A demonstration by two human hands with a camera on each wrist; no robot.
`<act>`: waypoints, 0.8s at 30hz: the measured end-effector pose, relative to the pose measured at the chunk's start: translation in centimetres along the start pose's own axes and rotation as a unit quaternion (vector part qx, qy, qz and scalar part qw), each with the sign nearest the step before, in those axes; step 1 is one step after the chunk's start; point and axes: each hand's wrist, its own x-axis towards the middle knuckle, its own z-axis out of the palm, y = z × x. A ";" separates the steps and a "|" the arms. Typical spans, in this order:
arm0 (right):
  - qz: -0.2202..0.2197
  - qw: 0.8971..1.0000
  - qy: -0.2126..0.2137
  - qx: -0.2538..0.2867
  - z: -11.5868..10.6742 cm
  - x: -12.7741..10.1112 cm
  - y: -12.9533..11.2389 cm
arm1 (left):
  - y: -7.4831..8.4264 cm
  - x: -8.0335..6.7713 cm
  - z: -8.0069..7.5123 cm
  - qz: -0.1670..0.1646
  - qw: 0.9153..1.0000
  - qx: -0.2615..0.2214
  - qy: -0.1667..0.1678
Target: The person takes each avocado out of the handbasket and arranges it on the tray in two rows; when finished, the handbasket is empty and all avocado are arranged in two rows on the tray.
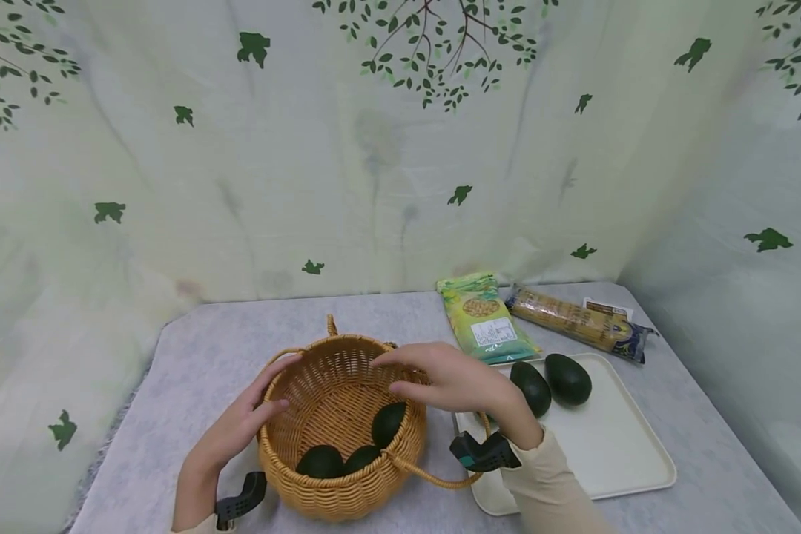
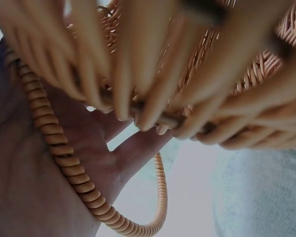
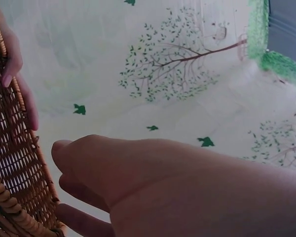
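Woven round wicker basket [image 1: 337,415], smooth avocados [image 1: 387,423]

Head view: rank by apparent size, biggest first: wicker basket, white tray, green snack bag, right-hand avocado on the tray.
1. White tray, though partly hidden by the arm
2. Wicker basket, close to the tray; it sits nearer the camera, so unsure
3. Green snack bag
4. Right-hand avocado

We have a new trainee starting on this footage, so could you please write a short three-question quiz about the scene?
1. How many avocados lie in the basket?
2. True or false: the tray holds two avocados.
3. Which hand touches the basket's left rim: A) left hand, B) right hand?

Key:
1. Three.
2. True.
3. A; the right hand hovers with straight fingers over the basket's opening.
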 end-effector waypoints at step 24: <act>-0.079 0.992 -0.096 -0.010 1.7 6.0 -2.4 | -0.3 0.1 0.1 0.011 0.999 -0.034 -0.003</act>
